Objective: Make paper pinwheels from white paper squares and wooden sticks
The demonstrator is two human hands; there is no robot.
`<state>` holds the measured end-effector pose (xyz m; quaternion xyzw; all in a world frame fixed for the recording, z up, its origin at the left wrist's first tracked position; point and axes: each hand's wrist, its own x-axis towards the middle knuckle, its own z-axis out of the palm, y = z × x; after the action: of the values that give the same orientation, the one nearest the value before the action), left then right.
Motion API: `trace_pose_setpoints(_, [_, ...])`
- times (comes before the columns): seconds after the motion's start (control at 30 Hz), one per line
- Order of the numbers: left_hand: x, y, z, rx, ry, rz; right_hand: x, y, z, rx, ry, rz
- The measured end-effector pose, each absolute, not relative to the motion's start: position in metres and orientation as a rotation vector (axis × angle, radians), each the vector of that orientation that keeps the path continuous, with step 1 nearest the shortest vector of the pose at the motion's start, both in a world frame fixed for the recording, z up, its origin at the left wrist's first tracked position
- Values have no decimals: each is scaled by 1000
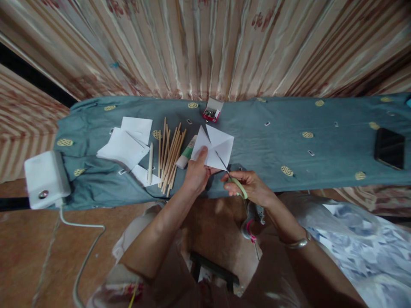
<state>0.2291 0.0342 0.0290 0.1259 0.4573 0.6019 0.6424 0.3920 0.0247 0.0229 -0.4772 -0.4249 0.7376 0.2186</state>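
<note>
My left hand point(198, 172) grips a square white sheet of paper point(221, 143) by its near edge, thumb on top. A slit runs into the sheet from its upper left edge. In my right hand point(248, 186) is a pair of scissors point(238, 185) with light green handles. Its blades lie over the lower right part of the paper and point toward the middle. Just left of the paper rests a green and white tube point(186, 153), beside a bunch of thin wooden sticks point(172, 156).
More white sheets point(125, 147) and a white pen-like stick point(150, 164) lie on the left of the cloth-covered table point(266, 154). A small open red box point(212, 112) of metal bits stands behind the paper. A phone point(389, 147) lies far right; a white corded device point(46, 179) sits far left.
</note>
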Motion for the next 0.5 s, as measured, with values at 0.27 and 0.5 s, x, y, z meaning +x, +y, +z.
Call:
trace_pose_setpoints(0.27, [228,34,32,274,1027,1360,390,25,26,-1328,-1213,2006])
trace_pose_setpoints(0.5, [228,34,32,276,1017,1345,392,24,21,-1281,-1286,1970])
